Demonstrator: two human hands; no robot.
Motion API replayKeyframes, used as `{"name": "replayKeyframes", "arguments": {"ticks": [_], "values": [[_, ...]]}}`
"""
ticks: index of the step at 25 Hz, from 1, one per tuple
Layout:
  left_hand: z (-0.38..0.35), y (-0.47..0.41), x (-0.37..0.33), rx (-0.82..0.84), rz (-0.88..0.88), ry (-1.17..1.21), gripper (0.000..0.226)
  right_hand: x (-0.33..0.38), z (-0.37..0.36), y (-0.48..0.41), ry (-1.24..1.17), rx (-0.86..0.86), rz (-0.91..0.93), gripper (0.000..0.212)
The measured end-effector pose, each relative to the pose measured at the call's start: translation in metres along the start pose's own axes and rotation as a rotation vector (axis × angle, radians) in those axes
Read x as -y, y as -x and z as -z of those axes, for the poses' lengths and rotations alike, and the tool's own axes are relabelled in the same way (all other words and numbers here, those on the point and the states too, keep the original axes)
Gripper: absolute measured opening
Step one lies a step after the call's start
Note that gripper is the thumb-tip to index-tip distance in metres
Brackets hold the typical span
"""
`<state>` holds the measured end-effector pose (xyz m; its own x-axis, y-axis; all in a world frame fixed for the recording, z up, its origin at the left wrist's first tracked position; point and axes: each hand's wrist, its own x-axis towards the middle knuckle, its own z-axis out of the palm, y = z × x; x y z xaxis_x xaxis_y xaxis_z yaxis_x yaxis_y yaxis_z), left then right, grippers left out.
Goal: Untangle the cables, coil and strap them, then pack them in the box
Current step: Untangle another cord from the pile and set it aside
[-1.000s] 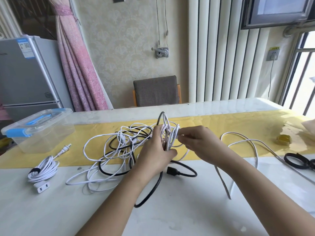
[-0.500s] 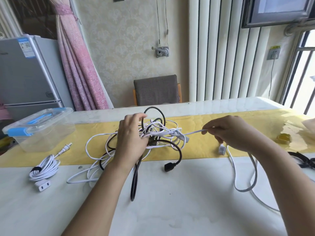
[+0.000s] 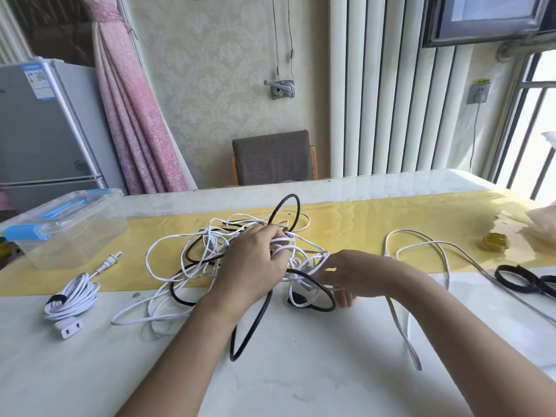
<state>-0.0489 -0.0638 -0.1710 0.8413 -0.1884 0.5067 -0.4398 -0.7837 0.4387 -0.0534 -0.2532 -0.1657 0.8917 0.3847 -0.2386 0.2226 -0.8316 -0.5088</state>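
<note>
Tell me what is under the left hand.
The left hand grips the tangle of white and black cables, whose loops spread out from beneath it onto the table. How the strands cross under the palm is covered.

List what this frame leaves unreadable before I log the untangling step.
- Head view: right hand fingertips are buried in the tangle of white and black cables; its grip is unclear.
- Left hand, gripping the tangle, covers its centre.
- Black loop straps run off the right edge.
- Small amber object: too small to identify.
</note>
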Motion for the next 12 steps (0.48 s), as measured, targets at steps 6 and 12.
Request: {"name": "replayKeyframes", "arguments": {"ticks": [6, 12], "values": [[0.006, 0.006, -0.006, 0.005, -0.234, -0.122, 0.059, 0.006, -0.016, -0.006, -0.131, -0.016, 0.023, 0.015], [0.001, 0.012, -0.017, 0.269, 0.013, -0.098, 0.031, 0.008, -0.017, -0.011, -0.212, -0.175, 0.022, 0.027]]}}
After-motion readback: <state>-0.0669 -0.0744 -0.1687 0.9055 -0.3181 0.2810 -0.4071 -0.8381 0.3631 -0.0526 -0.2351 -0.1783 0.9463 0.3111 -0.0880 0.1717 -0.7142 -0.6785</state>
